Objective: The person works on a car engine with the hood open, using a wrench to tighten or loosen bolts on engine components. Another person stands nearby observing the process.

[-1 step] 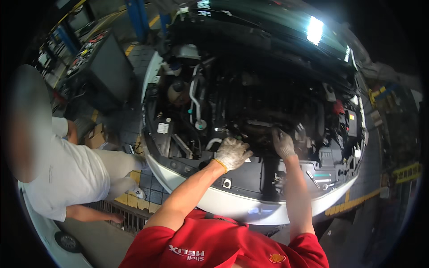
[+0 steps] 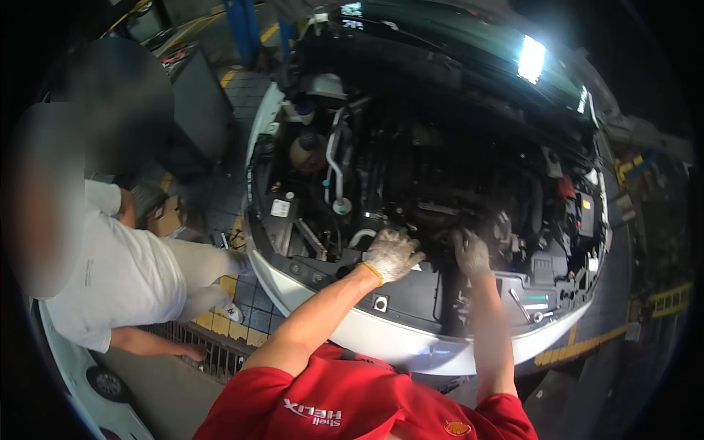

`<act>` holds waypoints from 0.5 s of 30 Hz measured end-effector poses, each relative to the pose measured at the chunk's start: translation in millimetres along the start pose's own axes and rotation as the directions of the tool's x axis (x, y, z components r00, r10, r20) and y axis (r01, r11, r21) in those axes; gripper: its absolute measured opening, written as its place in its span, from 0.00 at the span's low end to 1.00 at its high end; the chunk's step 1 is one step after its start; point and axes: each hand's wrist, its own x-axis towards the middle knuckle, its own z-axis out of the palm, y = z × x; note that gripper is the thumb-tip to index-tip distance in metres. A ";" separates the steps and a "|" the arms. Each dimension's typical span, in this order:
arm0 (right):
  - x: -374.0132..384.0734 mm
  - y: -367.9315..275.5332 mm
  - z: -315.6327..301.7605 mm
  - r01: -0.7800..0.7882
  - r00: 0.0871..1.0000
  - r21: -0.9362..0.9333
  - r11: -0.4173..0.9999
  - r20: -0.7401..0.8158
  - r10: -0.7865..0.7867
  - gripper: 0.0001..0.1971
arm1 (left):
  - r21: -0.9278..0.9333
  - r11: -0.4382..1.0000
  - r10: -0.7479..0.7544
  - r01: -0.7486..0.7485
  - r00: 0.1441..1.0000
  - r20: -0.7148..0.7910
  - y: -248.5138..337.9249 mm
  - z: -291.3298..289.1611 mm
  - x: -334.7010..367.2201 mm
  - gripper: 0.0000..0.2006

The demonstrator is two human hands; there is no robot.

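I lean over the engine bay (image 2: 433,158) of a white car, its hood raised. My left hand (image 2: 392,254), in a dirty pale work glove, lies on the rear edge of the black front cover (image 2: 400,297), its fingers apart and holding nothing I can see. Beside it a silver curved pipe (image 2: 362,236) runs into the bay. Further right, my right hand (image 2: 471,253), gloved too, reaches down among dark engine parts. Its fingertips are lost in shadow, so whether they grip anything is hidden. Several hand tools (image 2: 519,304) rest on the cover's right side.
At the left a person in a white shirt (image 2: 132,271) stands close to the car's corner. Behind them are a grey tool cabinet (image 2: 202,110) and a cardboard box (image 2: 166,215). A yellow frame (image 2: 669,301) is on the right, a battery (image 2: 584,214) at the bay's right side.
The whole view has shifted slightly, so the car sits a little further right and lower. My left hand stays on the cover's edge; my right hand remains in the bay. Someone's blurred head shows at upper left.
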 end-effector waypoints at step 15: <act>86.5 37.5 -17.1 0.120 0.943 -0.135 0.984 0.324 -0.070 0.25 | -0.117 0.989 -0.089 0.090 0.996 0.011 9.0 -17.7 -4.4 0.23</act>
